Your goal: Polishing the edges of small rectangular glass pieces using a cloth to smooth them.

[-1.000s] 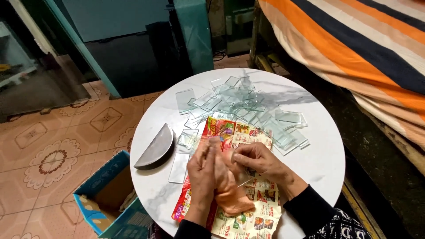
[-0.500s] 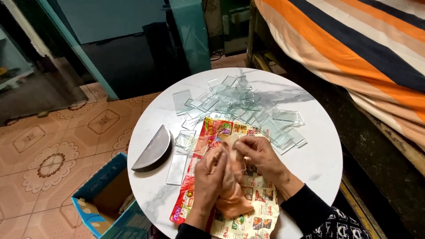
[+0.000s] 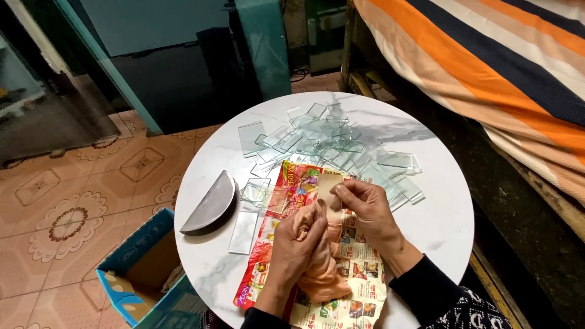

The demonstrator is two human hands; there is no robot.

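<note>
Round white marbled desk (image 3: 439, 225) at centre of the frame. Half-round grey slab (image 3: 210, 204) lies on its left part, with a long clear glass strip (image 3: 244, 231) just beside it to the right. Colourful printed paper sheet (image 3: 353, 298) is spread at lower centre. Open blue cardboard box (image 3: 140, 268) stands on the patterned tile floor (image 3: 67, 207) at lower left. Striped orange, dark and cream cloth (image 3: 487, 61) fills the upper right. Teal frame (image 3: 109, 67) slants across the upper left

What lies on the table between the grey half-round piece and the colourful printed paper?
In the head view, a long clear glass strip and a small glass rectangle lie between the grey half-round piece and the printed paper.
</note>
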